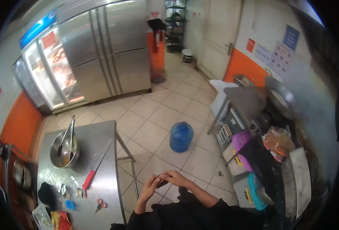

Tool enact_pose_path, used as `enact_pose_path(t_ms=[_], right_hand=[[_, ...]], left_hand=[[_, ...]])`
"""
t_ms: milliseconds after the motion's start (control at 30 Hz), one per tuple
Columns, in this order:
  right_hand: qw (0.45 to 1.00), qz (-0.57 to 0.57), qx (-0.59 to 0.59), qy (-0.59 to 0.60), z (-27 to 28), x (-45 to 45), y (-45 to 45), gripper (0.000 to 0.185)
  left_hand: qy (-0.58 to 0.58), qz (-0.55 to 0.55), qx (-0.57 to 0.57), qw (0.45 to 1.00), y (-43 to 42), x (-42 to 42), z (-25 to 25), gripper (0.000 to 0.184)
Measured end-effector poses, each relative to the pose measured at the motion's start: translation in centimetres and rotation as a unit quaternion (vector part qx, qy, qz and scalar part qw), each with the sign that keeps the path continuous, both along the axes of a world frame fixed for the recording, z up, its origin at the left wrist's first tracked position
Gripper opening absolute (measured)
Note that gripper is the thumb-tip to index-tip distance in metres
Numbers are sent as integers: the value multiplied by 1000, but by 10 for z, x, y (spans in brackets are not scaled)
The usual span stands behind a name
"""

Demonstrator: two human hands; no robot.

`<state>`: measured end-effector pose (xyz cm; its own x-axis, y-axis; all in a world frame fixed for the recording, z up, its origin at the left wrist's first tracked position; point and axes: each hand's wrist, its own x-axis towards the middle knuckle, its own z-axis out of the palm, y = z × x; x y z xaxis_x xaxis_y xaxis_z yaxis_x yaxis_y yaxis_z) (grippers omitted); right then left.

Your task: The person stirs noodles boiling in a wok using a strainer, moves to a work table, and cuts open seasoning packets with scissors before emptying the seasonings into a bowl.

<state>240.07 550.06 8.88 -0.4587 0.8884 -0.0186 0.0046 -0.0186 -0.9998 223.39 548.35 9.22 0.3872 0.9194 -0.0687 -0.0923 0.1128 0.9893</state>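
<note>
My left hand (pixel 150 188) and my right hand (pixel 174 178) meet in front of my body, above the tiled floor. The fingers of both are closed together around something small that I cannot make out; a dark patch shows just below the fingertips. To the left stands a steel table (pixel 108 161). On it lie a knife with a red handle (pixel 88 180), a pair of scissors (pixel 100 205), a blue cap (pixel 70 204) and a steel bowl (pixel 58 164) with utensils leaning in it. Neither hand touches the table.
A blue water bottle (pixel 181 137) stands on the floor ahead. To the right, a cluttered bench holds a large pan (pixel 280 96), a bagged item (pixel 277 142) and plastic boxes (pixel 255 191). Steel refrigerators (pixel 129 50) line the back, near a door (pixel 219 38) and a white bucket (pixel 187 56).
</note>
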Motion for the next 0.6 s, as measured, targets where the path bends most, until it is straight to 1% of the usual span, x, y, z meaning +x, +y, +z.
enact_pose_path(t_ms=[33, 67, 133, 167, 200, 233, 267, 333, 367, 433, 467, 533, 567, 600], right_hand=[[999, 37, -9, 9, 10, 14, -2, 24], [1000, 24, -5, 13, 17, 26, -6, 24], [995, 4, -69, 72, 29, 47, -9, 24], [995, -6, -64, 70, 30, 61, -8, 24], [997, -33, -2, -64, 30, 73, -7, 24], [977, -57, 58, -198, 31, 89, -8, 24], [976, -60, 60, -202, 32, 107, -12, 24], [987, -128, 63, -76, 36, 138, -23, 23], [987, -126, 59, -75, 36, 158, -26, 23], [991, -98, 67, -64, 34, 206, -33, 23], [991, -97, 62, -62, 31, 224, -38, 23], [994, -99, -2, 43, 27, 256, -45, 23], [994, -104, -8, 45, 26, 268, -48, 23], [994, -103, -7, 45, 25, 276, -50, 23]], left_hand=[[32, -10, 47, 998, 3, 8, -7, 18], [35, -24, 51, 998, 2, 19, -5, 18], [13, -19, 60, 998, -1, 46, 4, 19], [10, -29, 65, 997, -2, 62, 4, 19], [-15, -2, 0, 1000, -4, 78, 1, 20], [-39, 26, -68, 997, -7, 98, 3, 20], [-43, 23, -66, 997, -8, 120, 6, 20], [-101, 3, -56, 993, -9, 160, 16, 26], [-100, 6, -59, 993, -8, 176, 14, 26], [40, -58, 69, 995, -7, 208, 4, 28], [42, -58, 64, 995, -10, 224, 2, 28], [42, -106, 54, 992, -12, 257, 3, 26], [42, -106, 54, 992, -14, 274, 8, 26], [-7, -90, 14, 996, -18, 290, 17, 23]])
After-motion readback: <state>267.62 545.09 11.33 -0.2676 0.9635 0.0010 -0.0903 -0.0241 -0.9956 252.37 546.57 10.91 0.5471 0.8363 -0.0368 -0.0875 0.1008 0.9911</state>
